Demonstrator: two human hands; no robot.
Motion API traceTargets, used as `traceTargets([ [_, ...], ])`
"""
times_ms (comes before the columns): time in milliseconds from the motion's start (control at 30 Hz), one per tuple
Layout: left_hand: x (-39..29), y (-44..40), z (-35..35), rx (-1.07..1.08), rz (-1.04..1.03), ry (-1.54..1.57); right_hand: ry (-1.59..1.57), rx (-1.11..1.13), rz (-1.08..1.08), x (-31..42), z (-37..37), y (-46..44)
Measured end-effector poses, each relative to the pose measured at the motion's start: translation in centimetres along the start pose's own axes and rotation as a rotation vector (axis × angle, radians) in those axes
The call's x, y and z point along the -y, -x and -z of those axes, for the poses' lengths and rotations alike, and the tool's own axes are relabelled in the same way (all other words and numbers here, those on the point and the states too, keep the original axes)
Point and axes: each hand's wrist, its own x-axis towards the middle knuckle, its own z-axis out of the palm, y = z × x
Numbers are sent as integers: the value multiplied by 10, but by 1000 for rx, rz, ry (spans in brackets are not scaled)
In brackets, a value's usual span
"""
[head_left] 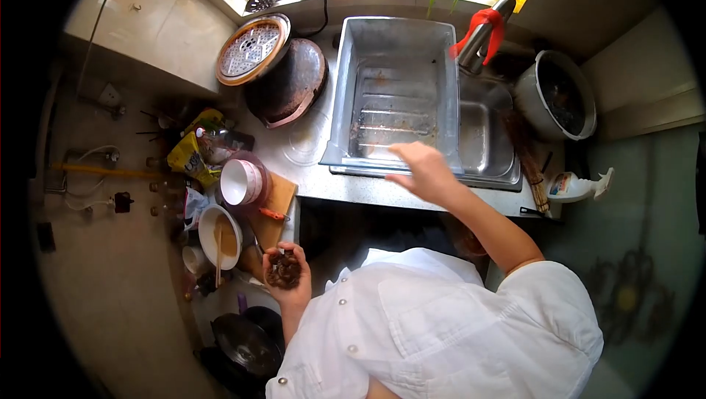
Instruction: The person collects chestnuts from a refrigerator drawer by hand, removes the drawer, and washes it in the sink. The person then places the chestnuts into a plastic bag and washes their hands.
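Several small dark brown pieces (283,270) lie cupped in my left hand (292,281), its fingers curled round them, near the wooden board (282,204). My right hand (423,171) is over the front edge of a large clear plastic bin (397,38), its fingers apart and nothing visible in them. Whether its fingertips touch the bin's rim I cannot tell. The bin rests over the left part of the metal sink (476,123), with dark bits on its bottom.
White bowls (240,182) and a bowl with chopsticks (213,226) stand at the left. Round lids (254,50) lie behind them. A faucet with a red cloth (485,35), a large pot (548,94) and a spray bottle (573,187) are at the right. A dark pan (246,344) is lower left.
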Motion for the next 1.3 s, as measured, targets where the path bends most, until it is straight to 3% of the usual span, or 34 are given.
traceTargets([
  [67, 3, 1, -5, 0, -1, 13, -127, -164, -70, -24, 25, -6],
  [233, 9, -2, -9, -18, -4, 71, -232, -298, -788, -192, 26, -19],
  [300, 9, -5, -9, -23, -17, 77, -147, -396, -655, -246, 4, -36],
  [433, 14, -5, -16, -5, -49, 50, -273, -412, -583, -308, -10, -98],
  [567, 19, 0, -17, -19, -99, 43, -288, -635, -370, -377, -39, -136],
  [600, 21, 2, -18, -30, -111, 45, -576, -636, -460, -422, -60, -146],
  [667, 22, 3, -16, -37, -133, 43, -507, -494, -449, -424, -63, -144],
  [733, 23, 4, -13, -45, -140, 59, -936, -522, -507, -402, -55, -143],
  [867, 24, 1, -11, -60, -123, 96, -641, -353, -551, -367, -34, -144],
  [900, 25, -1, -12, -62, -118, 103, -260, -246, -525, -342, -15, -146],
  [1000, 30, -4, -15, -53, -103, 90, -203, -213, -486, -363, -22, -147],
  [1033, 31, -5, -16, -55, -97, 89, -44, -280, -383, -368, -28, -146],
  [1100, 32, -6, -16, -62, -85, 86, 909, -167, 6, -386, -37, -147],
  [1200, 30, -7, -14, -50, -65, 95, 994, -274, 29, -316, -7, -135],
  [1233, 30, -7, -14, -47, -62, 97, 479, -498, -68, -301, -2, -129],
  [1300, 32, -7, -14, -34, -72, 101, -188, -729, -289, -263, 12, -117],
])
